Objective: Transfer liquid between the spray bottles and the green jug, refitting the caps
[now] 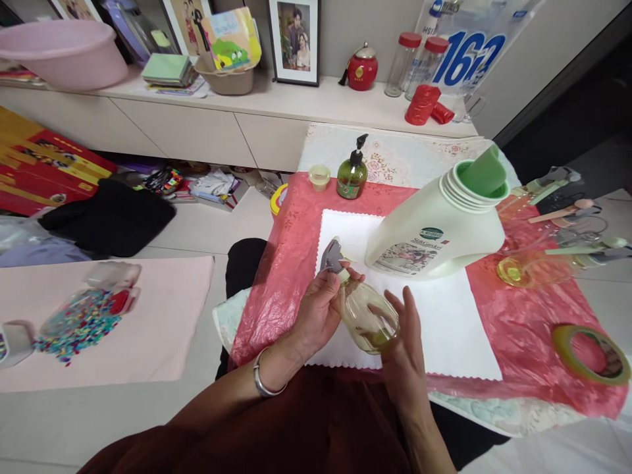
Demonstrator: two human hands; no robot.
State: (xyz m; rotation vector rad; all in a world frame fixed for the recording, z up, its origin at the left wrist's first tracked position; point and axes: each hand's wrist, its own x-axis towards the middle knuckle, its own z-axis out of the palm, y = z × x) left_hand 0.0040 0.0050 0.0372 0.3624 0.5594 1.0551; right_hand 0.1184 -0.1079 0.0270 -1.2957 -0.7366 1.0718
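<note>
— Whereabouts of the transparent yellow-tinted spray bottle [368, 313] with grey trigger head [333, 255]?
— Above the white scalloped-edged sheet [454, 329], slanting lengthwise from upper-left head to lower-right base.
— And the grip?
— Pinched at the neck by the left hand [320, 308]; nearer the base, the right hand [405, 352], spread, contact unclear.

Clearly someone's home here: a framed couple portrait [295, 41], a cartoon-covered book [231, 45] and a pink basin [64, 58] along a low cabinet [190, 131].
</note>
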